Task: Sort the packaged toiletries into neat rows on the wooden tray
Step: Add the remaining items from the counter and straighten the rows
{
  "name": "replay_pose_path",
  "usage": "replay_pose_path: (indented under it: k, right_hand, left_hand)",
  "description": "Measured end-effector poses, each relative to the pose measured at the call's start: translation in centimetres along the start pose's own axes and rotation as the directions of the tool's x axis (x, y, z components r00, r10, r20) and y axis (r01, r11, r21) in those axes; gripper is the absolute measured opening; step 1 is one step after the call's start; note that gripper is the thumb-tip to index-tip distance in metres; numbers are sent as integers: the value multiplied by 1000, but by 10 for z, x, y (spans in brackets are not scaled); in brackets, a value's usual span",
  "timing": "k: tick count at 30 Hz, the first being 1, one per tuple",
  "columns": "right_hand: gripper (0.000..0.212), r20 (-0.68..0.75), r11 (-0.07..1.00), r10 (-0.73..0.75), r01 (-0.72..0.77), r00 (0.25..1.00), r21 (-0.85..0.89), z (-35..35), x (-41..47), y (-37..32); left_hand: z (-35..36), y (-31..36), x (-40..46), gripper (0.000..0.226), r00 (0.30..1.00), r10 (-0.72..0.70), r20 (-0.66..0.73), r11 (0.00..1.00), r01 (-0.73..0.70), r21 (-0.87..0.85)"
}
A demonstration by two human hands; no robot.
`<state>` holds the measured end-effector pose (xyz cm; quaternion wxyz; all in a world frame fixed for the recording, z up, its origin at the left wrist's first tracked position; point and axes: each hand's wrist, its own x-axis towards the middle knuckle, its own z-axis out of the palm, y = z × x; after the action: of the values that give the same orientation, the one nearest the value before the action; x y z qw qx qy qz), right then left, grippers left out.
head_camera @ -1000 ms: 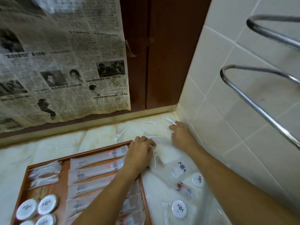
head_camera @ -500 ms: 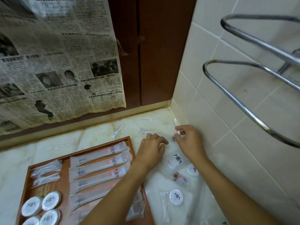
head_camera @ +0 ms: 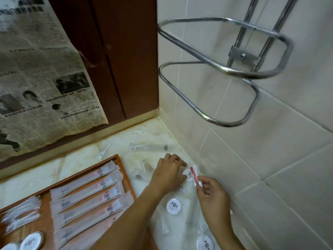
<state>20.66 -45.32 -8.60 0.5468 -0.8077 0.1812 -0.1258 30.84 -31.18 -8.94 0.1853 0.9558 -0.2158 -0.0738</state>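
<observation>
Rectangular wooden tray, on pale marble desk: long clear-wrapped toothbrush packets in a row; round white lidded tubs at its near-left corner. Right hand: fingers curled, pinching small red-and-white sachet just right of the tray. Left hand: fingers bent, resting on clear packets beside the sachet. Loose round white tub between the forearms.
</observation>
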Motion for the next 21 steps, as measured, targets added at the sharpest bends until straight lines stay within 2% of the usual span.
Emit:
replay_pose_path:
  k: [4, 12, 16, 21]
  right_hand:
    - [36, -40, 999, 35, -35, 999, 3, -12, -5, 12]
    - [31, -34, 1000, 22, -22, 999, 22, -17, -3, 13]
    - [24, -11, 997, 36, -35, 999, 64, -11, -2, 9]
    - [26, 42, 992, 16, -21, 999, 123, 12, -5, -8]
  left_hand:
    - [9, 10, 7, 59, 995, 78, 65, 989, -85, 118]
    - [13, 13, 10, 49, 995, 97, -3, 991, -97, 92]
    - [4, 4, -2, 47, 992, 47, -116, 999, -48, 0]
    - [-22, -14, -31, 46, 972, -82, -218, 994, 63, -90]
